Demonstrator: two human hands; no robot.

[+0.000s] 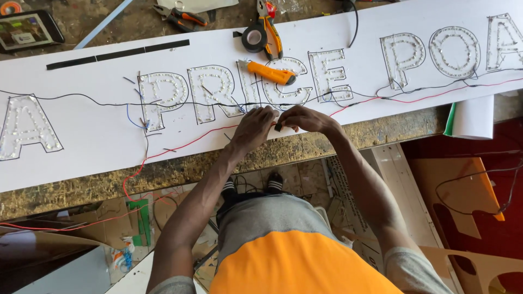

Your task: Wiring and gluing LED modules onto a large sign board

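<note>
I see my left hand (255, 126) and right hand (305, 118) meeting at the near edge of the white board (98, 136). Fingertips of both pinch a small black piece of tape (278, 126) on the red wire (185, 144). Just beyond the fingers lies an orange knife (271, 73); farther off, a tape roll (254, 39) and pliers (271, 27).

White sign board, orange tools

The board (98, 136) is white; utility knife (271, 72) orange; tape roll (254, 39) black; wires (180, 146) red and black; shirt (297, 267) orange under grey.
</note>
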